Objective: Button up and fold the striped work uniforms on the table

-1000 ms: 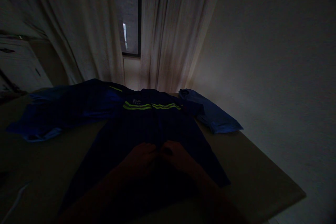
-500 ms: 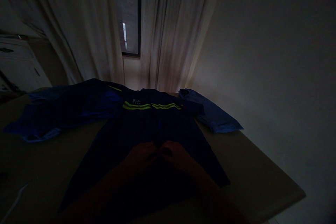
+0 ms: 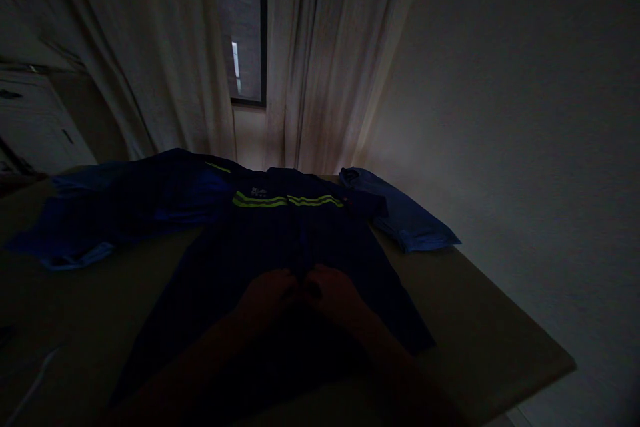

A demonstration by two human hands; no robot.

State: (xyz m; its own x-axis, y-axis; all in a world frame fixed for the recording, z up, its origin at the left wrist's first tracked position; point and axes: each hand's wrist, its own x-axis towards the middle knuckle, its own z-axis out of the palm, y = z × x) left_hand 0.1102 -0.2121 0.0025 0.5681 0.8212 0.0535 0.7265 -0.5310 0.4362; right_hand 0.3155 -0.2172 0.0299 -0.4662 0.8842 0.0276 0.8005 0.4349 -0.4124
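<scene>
A dark navy jacket [image 3: 280, 240] with neon yellow-green chest stripes lies spread flat on the table [image 3: 490, 340], collar away from me. My left hand [image 3: 267, 293] and my right hand [image 3: 335, 293] rest side by side on its front, near the middle seam. Both hands have their fingers curled and pinched at the fabric where they meet. The room is very dark, so what sits between the fingertips is not clear.
A blue garment [image 3: 100, 213] lies crumpled at the far left of the table. A folded lighter-blue garment [image 3: 405, 217] sits at the far right. Pale curtains [image 3: 320, 53] and a window hang behind. A white wall [image 3: 525, 113] runs along the right.
Nothing has visibly moved on the table; only the view shifted slightly. Both hands stay together on the jacket's front.
</scene>
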